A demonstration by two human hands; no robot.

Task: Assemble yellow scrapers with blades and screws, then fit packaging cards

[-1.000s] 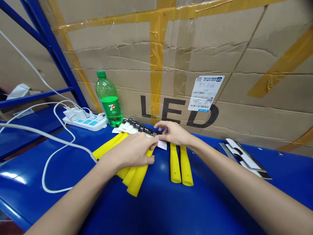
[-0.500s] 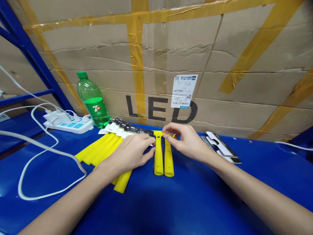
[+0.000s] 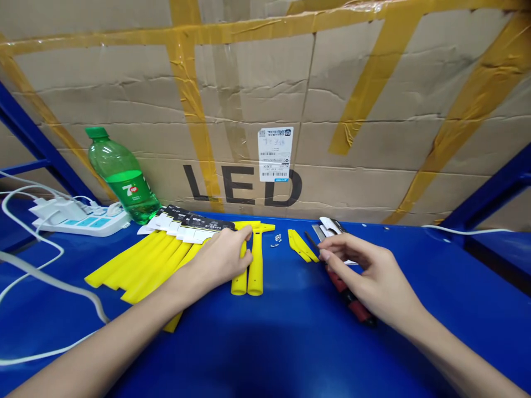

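My left hand [image 3: 224, 251] is closed over the nearer of two yellow T-shaped plastic handles, its thumb and forefinger on that handle [image 3: 239, 286]. The second yellow handle [image 3: 256, 265] lies right beside it. My right hand [image 3: 369, 271] pinches the thin dark shaft of a screwdriver [image 3: 357, 307], whose red and black handle slants under the palm. Between the hands lie small silver screws [image 3: 276, 241] in a loose pile and flat yellow plastic pieces [image 3: 301, 246]. Left of my left hand, several yellow handles [image 3: 145, 260] with black-and-white sleeves [image 3: 186, 224] are fanned out.
A green soda bottle [image 3: 126, 188] leans by a white power strip [image 3: 89, 221] with plugs. White cables [image 3: 53, 260] loop over the blue table [image 3: 290, 342] at left. A big taped carton [image 3: 352, 182] stands behind. Black-and-white packets [image 3: 329, 225] lie beyond my right hand.
My right hand has left the yellow handles and moved right, now gripping the screwdriver. The screws and flat yellow pieces have come into sight. My view has turned right.
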